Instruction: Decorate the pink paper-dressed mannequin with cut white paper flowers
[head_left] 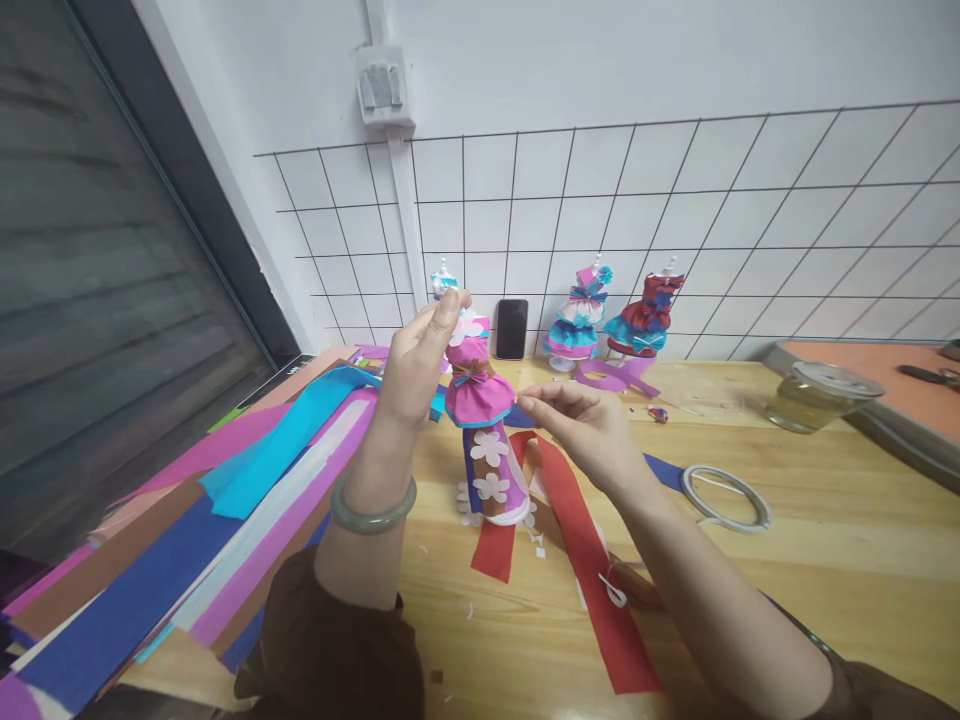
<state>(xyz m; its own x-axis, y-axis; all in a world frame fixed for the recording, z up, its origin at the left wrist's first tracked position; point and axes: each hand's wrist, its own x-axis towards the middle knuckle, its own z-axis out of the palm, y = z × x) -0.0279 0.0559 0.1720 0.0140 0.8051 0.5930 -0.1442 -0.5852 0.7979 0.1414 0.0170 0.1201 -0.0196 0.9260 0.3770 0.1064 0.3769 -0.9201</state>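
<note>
A dressed miniature form point(476, 405) stands upright at the centre of a wooden table point(525, 640), in a pink skirt point(480, 402) above a column trimmed with pale flowers. At its 11 o'clock, the left hand point(416, 350) is raised beside the bodice, thumb uppermost; whether it pinches the pale flower point(466, 326) there cannot be told. At 3 o'clock, the right hand point(581, 425) has thumb and forefinger pressed together at the skirt's edge; whether material is caught between them is unclear.

A hard tug from that side could tear or crease the skirt, which looks thin, or tip the form if the left hand gives no support. A red strip point(592, 580) runs toward 5 o'clock beside the right forearm; a snagging sleeve could drag it against the base. At 3 o'clock, farther off, a cup point(817, 400) of pale liquid could spill after a careless elbow, wetting the strips point(172, 545) at 8 o'clock least likely.
</note>
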